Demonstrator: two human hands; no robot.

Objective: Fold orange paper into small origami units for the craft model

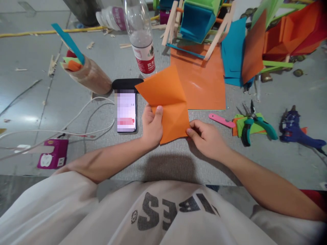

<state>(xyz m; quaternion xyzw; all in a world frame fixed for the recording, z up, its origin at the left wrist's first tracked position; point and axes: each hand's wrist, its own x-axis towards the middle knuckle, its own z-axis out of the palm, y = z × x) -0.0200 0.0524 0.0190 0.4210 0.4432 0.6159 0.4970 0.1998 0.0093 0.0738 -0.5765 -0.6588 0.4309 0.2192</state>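
Note:
A creased sheet of orange paper (171, 115) is held up between my two hands, its upper half bent back along a crosswise fold. My left hand (152, 126) grips its left edge, thumb on the front and fingers behind. At the lower right corner my right hand (206, 136) pinches the paper between thumb and fingers. Behind it, a larger stack of orange sheets (204, 85) lies flat on the grey table mat (127, 160). A phone (126, 112) with a lit screen rests left of my left hand.
To the right are a pink-handled cutter (221, 120), teal pliers (258, 124) on paper scraps and a blue glue gun (296, 127). A water bottle (143, 44), a cup of paper strips (89, 75) and a stick-and-paper model (199, 20) stand behind. White cables (87, 105) and a purple power block (55, 153) lie left.

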